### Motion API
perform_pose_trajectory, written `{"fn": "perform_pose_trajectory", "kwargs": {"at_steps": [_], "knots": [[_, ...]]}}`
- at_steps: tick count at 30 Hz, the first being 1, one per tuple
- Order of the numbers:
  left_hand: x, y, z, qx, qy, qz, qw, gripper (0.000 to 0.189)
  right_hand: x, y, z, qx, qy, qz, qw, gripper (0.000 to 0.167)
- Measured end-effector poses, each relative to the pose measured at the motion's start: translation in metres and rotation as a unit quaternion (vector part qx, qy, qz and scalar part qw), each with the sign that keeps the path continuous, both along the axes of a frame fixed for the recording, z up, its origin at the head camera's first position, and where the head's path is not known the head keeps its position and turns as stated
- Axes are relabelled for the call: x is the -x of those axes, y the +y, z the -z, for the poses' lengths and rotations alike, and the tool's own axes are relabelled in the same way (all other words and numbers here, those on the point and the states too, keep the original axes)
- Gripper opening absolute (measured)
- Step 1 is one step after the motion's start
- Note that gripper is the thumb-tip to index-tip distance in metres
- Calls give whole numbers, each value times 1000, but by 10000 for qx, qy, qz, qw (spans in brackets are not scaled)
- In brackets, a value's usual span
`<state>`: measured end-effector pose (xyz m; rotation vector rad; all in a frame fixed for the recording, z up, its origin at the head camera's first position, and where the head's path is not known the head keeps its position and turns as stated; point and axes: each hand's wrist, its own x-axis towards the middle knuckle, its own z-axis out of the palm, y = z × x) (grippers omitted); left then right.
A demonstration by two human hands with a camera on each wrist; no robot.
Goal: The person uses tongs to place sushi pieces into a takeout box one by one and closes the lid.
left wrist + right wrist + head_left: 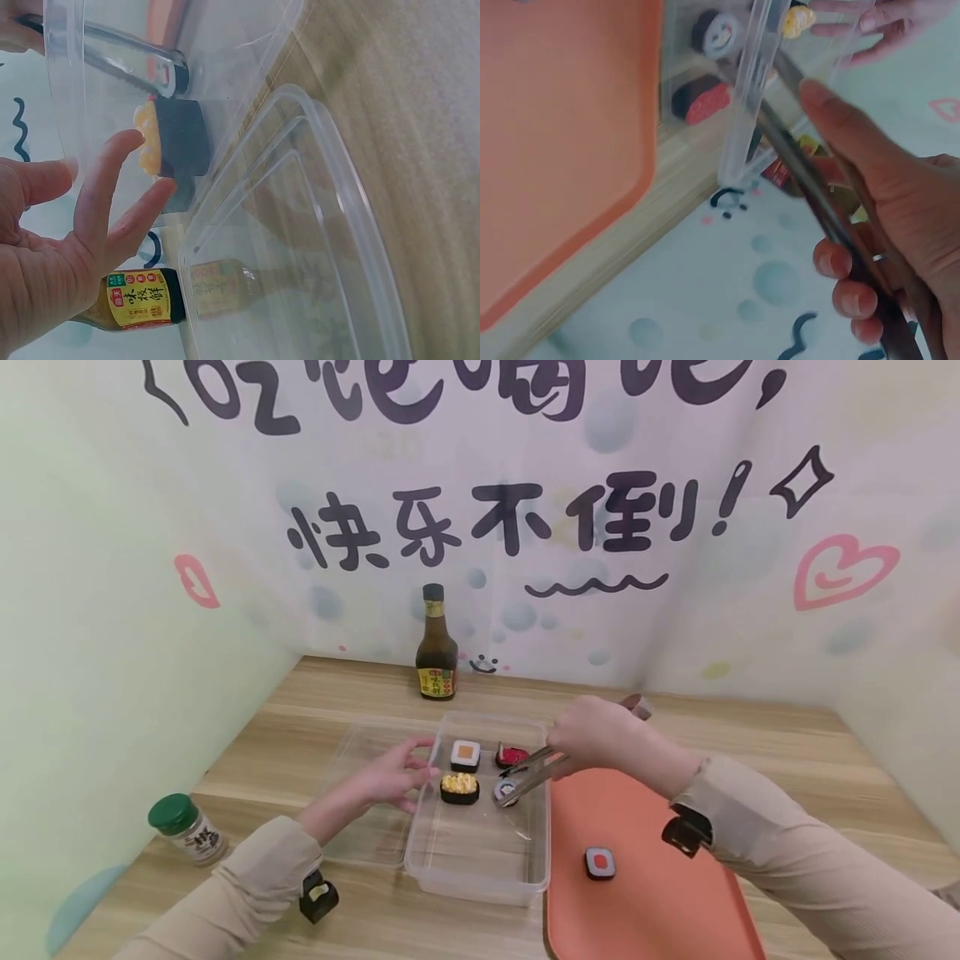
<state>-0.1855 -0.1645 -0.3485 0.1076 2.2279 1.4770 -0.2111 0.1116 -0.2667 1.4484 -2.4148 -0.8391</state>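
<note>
A clear plastic container [480, 860] stands on the table with several toy sushi pieces inside. My left hand [397, 774] touches its left side, thumb at the rim and fingers spread along the outer wall. My right hand [900, 202] grips a pair of metal tongs [810, 180] above the container's right side. The tong tips reach down inside to a round sushi roll [506, 791]. Beside that roll are a corn-topped sushi [459, 788], a square roll with an orange centre [466, 755] and a red-topped sushi [512, 756].
An orange tray [645, 902] lies right of the container, bearing one roll with a red centre [600, 863]. The clear lid [330, 187] lies flat to the left. Behind stands a sauce bottle [437, 652]; a green-capped seasoning jar [187, 831] is at the left.
</note>
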Motion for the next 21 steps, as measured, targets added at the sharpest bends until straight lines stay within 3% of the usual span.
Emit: {"fn": "perform_pose_trajectory", "kwargs": {"at_steps": [3,6,12,17,21], "knots": [[1,1,2,-2,-18,-26,10000,60,5,22,1,561,-144,-121,9982,40],[2,0,3,7,-46,-38,10000,60,11,52,6,1366,-41,-520,9892,42],[4,1,3,-22,-82,-109,9999,61,9,121,32,2796,734,-1461,9461,55],[4,1,1,111,-107,-70,9999,62,-5,158,56,2889,1241,-2459,9169,49],[2,2,-2,157,-170,-28,9997,62,-17,170,70,2918,1161,-2845,9058,49]]}}
